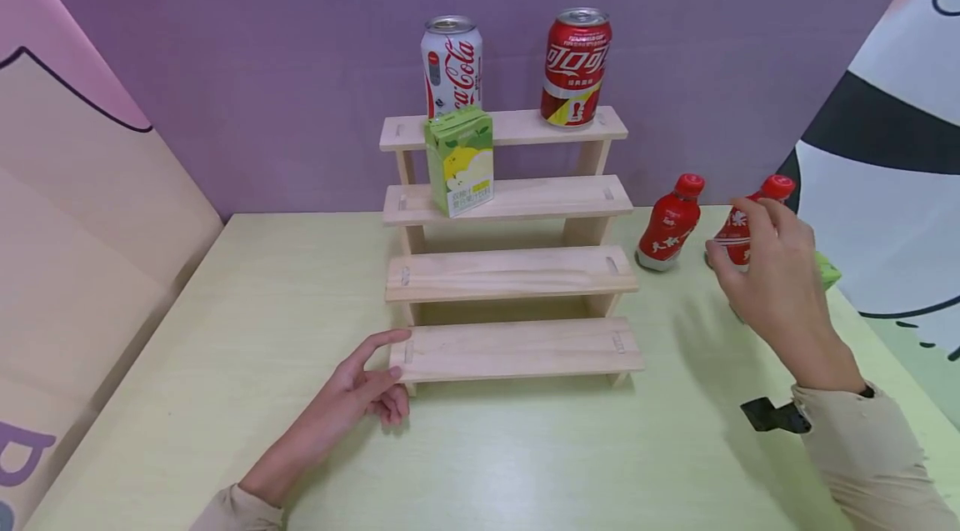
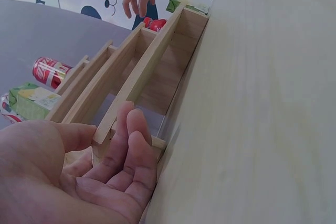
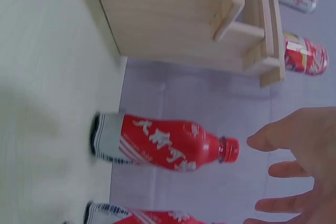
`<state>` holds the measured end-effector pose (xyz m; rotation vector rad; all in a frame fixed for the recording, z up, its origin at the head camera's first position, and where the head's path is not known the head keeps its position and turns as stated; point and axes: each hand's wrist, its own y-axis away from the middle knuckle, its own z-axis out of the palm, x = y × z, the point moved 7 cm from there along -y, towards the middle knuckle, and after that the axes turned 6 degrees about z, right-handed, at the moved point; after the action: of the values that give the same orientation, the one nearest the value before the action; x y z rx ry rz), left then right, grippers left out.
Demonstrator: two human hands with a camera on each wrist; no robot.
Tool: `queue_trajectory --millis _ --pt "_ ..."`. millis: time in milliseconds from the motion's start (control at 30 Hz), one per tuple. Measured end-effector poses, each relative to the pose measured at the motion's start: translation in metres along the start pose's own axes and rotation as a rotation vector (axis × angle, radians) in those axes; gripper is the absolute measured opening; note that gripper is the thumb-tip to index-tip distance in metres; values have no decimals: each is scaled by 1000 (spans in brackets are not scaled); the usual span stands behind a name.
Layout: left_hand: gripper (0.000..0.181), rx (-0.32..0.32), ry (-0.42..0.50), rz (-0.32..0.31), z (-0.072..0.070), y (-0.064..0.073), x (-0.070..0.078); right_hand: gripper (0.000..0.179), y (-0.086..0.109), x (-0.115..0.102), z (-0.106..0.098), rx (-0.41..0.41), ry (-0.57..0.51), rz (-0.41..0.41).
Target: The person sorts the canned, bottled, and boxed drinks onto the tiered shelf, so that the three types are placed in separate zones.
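Observation:
My left hand (image 1: pixel 352 393) grips the left end of the lowest step of a four-step wooden display rack (image 1: pixel 517 352). In the left wrist view, the thumb and fingers meet that step's corner. My right hand (image 1: pixel 783 281) is raised at the right, fingers apart and bent a little, with nothing held. It partly hides one red-capped drink bottle (image 1: pixel 780 185); a second red bottle (image 1: pixel 670 222) stands left of it, near the rack. In the right wrist view, a gap separates the thumb from the nearer bottle's cap (image 3: pixel 229 149).
On the top step stand a white Coca-Cola can (image 1: pixel 452 64) and a red cola can (image 1: pixel 577 68). A green juice carton (image 1: pixel 461 164) stands on the step below, at its left. Another green item (image 1: pixel 827 271) shows behind my right hand. A purple backdrop (image 1: pixel 300 81) borders the table (image 1: pixel 315 264).

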<state>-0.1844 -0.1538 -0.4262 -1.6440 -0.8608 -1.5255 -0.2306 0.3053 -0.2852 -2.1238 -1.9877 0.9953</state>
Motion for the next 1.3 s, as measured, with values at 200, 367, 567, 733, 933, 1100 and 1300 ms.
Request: queue_trajectory --millis 200,367,567,733,933,1100,1300 --pt "51 -13 1 10 0 0 -1 67 -4 19 -3 -39 60 79" --pt "52 -10 5 5 0 -1 -1 69 -8 38 -4 -75 107 140" --pt "52 -4 1 -3 0 -1 0 69 -7 53 -2 -164 144 193" --pt "51 -7 -3 -2 -1 0 0 69 -5 59 0 -228 167 202" --pt "51 -8 0 5 0 -1 1 70 -3 72 0 -285 228 254" --pt "51 -10 7 9 0 -1 0 69 -3 88 1 -332 239 313" --pt "51 -16 10 17 0 -1 0 67 -3 93 4 -394 233 326"
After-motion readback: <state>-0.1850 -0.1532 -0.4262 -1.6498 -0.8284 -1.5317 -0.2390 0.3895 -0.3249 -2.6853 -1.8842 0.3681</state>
